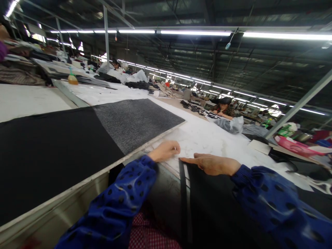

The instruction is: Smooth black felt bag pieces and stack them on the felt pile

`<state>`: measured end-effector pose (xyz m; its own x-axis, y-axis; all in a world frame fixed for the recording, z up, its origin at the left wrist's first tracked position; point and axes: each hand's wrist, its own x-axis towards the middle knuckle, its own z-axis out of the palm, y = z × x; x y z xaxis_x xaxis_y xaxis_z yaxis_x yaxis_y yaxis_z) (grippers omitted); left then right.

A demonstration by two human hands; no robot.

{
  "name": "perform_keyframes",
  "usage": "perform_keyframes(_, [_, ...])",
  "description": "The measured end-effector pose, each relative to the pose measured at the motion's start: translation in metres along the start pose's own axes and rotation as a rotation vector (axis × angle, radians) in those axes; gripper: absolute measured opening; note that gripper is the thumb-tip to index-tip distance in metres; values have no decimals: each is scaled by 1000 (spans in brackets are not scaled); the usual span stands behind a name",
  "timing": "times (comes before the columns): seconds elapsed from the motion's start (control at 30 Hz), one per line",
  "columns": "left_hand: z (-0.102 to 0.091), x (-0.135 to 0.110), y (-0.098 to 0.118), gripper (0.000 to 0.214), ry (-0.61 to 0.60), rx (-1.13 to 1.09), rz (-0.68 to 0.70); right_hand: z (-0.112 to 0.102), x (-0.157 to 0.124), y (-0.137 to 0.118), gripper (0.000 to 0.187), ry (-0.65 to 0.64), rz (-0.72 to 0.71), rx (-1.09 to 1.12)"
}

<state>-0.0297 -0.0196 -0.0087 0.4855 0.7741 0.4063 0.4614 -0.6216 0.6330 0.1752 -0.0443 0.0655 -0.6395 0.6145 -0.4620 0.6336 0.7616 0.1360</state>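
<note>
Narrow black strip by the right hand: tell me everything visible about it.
The narrow black strip looks like plain, matte fabric. Its far end lies at the right hand's extended index fingertip, seemingly touched by it. It runs back toward the person beside the wider black cloth, a pale gap between.

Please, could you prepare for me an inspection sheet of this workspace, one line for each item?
Surface: white table, with some marks on its top.
Job's things: black fabric at the right hand, a pale stripe near its left edge; black cloth with a grey section spread at left.
Clutter: bottle of amber liquid, plastic bag, pink basin.
Grips: left grip, fingers curled, content unclear; right grip, index finger extended to the black fabric's corner.
Cables: hanging cord with a blue end.
Surroundings: bright tube lights, metal posts, a co-worker beyond the table; distant details too small to tell.
</note>
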Motion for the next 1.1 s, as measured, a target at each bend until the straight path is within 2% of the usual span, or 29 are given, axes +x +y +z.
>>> perform_keyframes(0.07, [0, 0, -2, 14, 65, -100, -89, 0, 3, -5, 89, 1, 23, -11])
perform_keyframes(0.13, [0, 0, -4, 14, 76, -117, -120, -1, 4, -8, 85, 19, 24, 38])
perform_keyframes(0.23, [0, 0, -4, 13, 54, -74, -75, -3, -9, 4, 76, 74, -50, 359])
perform_keyframes(0.3, [0, 0, -2, 17, 17, -51, -31, 0, -32, 29, 66, 159, -16, 587])
perform_keyframes(0.33, [0, 0, 0, 20, -8, -38, -10, 5, -47, 46, 61, 213, 56, 635])
perform_keyframes(0.4, [0, 0, 3, 27, -61, 0, 40, 22, -83, 82, 51, 276, 274, 578])
perform_keyframes(0.43, [0, 0, 4, 28, -86, 27, 67, 33, -102, 99, 47, 267, 396, 503])
perform_keyframes(0.5, [1, 0, 3, 26, -132, 79, 107, 60, -140, 125, 39, 171, 583, 385])
perform_keyframes(0.57, [2, 1, 1, 23, -162, 106, 107, 87, -170, 139, 35, 99, 667, 353])
perform_keyframes(0.7, [4, 2, 0, 22, -161, 118, 70, 123, -195, 145, 36, 150, 620, 338])
perform_keyframes(0.8, [3, 3, 5, 23, -183, 133, 56, 130, -193, 147, 32, 226, 617, 322])
perform_keyframes(0.9, [2, 4, 9, 27, -199, 139, 57, 122, -190, 142, 20, 291, 599, 340])
perform_keyframes(0.97, [4, 4, 7, 28, -205, 152, 69, 111, -190, 132, 18, 346, 596, 348])
perform_keyframes(1.03, [8, 5, -4, 28, -194, 166, 97, 100, -192, 120, 20, 403, 627, 351])
perform_keyframes(1.1, [12, 10, -24, 26, -148, 150, 151, 89, -203, 111, 24, 462, 695, 345])
